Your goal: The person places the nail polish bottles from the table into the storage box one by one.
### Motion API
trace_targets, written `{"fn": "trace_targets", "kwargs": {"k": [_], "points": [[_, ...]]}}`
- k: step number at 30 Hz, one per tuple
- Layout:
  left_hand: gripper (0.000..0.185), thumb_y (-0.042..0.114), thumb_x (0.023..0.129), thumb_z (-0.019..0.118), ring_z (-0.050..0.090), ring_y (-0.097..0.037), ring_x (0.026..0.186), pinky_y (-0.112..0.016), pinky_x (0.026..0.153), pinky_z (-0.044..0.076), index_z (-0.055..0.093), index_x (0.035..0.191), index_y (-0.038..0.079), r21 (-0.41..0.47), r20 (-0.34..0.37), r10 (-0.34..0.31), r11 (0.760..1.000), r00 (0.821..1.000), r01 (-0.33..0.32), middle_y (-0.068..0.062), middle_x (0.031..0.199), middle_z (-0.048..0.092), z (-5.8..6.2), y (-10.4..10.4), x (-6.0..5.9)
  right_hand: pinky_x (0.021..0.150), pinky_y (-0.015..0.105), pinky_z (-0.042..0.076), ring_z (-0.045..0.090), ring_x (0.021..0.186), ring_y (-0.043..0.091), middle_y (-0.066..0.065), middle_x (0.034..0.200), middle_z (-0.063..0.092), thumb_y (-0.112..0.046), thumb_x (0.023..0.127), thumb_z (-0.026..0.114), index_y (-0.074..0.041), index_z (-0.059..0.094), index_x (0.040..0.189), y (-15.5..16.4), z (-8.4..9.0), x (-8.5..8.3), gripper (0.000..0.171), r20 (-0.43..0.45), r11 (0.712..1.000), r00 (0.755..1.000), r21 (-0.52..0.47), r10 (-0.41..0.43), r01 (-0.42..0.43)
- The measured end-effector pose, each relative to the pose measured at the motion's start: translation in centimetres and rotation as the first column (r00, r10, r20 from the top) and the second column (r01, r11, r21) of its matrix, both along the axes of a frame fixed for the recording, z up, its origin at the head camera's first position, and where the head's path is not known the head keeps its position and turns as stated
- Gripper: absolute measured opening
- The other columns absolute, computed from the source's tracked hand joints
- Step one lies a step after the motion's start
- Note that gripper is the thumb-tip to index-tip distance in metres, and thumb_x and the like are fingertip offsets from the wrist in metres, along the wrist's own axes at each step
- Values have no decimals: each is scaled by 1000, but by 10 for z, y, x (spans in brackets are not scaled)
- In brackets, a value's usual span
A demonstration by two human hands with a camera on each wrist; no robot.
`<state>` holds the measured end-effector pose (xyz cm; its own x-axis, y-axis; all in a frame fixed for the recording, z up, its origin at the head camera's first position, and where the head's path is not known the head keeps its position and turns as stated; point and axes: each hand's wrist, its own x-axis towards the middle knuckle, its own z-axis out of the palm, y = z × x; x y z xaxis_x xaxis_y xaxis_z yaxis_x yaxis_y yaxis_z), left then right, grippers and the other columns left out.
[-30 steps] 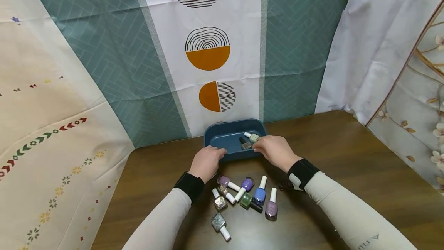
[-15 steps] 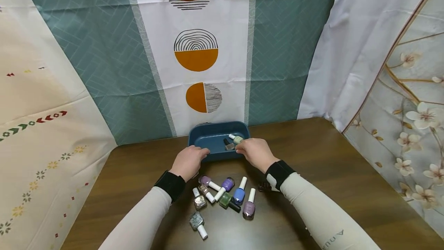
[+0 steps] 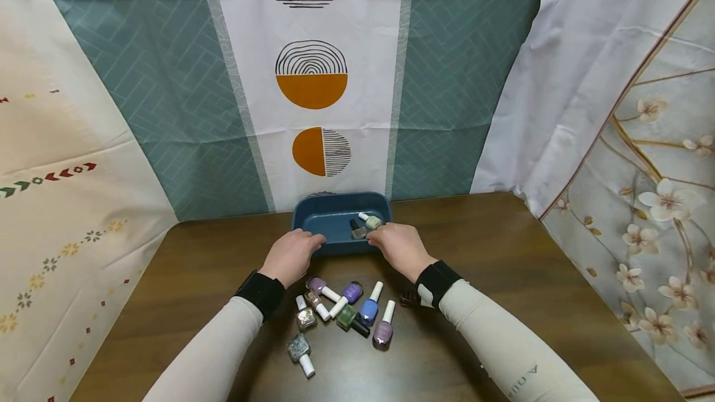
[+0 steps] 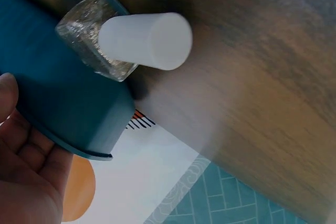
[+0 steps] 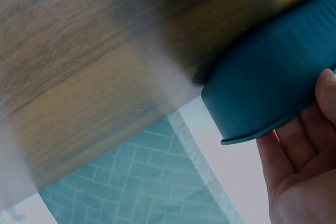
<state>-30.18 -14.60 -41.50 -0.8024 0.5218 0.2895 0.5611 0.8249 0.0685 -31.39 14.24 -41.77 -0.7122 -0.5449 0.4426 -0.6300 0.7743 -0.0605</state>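
Compared with a moment ago, the left hand (image 3: 290, 255) and the right hand (image 3: 398, 248) still grasp the near corners of the blue tray (image 3: 326, 206), which stays at the far edge of the table (image 3: 536, 278). The tray is smooth plastic with rounded corners and holds two small glass bottles (image 3: 364, 226); more glossy bottles (image 3: 341, 315) with white caps lie on the dark wood near the front edge.

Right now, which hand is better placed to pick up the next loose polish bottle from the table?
Probably the left hand: it grips the blue tray's near-left corner, just above the purple bottle. The right hand grips the near-right corner, farther from most bottles.
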Motion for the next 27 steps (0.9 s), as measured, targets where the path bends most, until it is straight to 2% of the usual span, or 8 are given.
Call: {"fn": "trace_targets", "kwargs": {"k": [6, 10, 18, 21, 27], "points": [[20, 2, 103, 77, 69, -25, 92, -40, 89, 61, 80, 121, 11, 2, -1, 17, 1000, 1000, -17, -4, 101, 79, -4, -1, -2, 71, 42, 63, 76, 86, 21, -2, 94, 82, -17, 104, 80, -19, 87, 108, -2, -1, -1, 9, 38, 999, 999, -39, -10, 11], [19, 7, 106, 75, 71, -25, 99, -41, 96, 60, 79, 124, 9, 18, -13, 17, 1000, 1000, -16, -4, 105, 78, -8, -2, 0, 71, 42, 63, 76, 87, 21, -1, 95, 82, -15, 102, 81, -16, 87, 110, -3, -1, -2, 10, 54, 999, 998, -52, -14, 16], [29, 10, 103, 80, 68, -33, 123, -48, 115, 50, 76, 131, 3, 99, -73, 2, 995, 997, 5, -11, 125, 76, -10, -6, 12, 73, 44, 63, 78, 89, 22, 1, 98, 83, -16, 103, 81, -15, 87, 112, -6, -1, -1, 11, 83, 998, 997, -57, -4, 9], [36, 13, 103, 80, 66, -36, 129, -51, 120, 46, 73, 136, 0, 100, -83, 2, 995, 997, 6, -15, 132, 74, -8, -9, 18, 72, 43, 63, 77, 89, 22, 1, 97, 83, -16, 102, 81, -16, 88, 112, -6, -2, 1, 12, 96, 998, 995, -57, -9, 15], [49, 18, 104, 80, 62, -40, 136, -54, 123, 42, 66, 146, -4, 74, -89, 50, 996, 995, -44, -20, 142, 69, -1, -20, 32, 66, 41, 61, 76, 85, 19, -3, 92, 81, -16, 102, 82, -19, 87, 108, -5, -1, 0, 9, 49, 998, 999, -54, -18, 21]]}}
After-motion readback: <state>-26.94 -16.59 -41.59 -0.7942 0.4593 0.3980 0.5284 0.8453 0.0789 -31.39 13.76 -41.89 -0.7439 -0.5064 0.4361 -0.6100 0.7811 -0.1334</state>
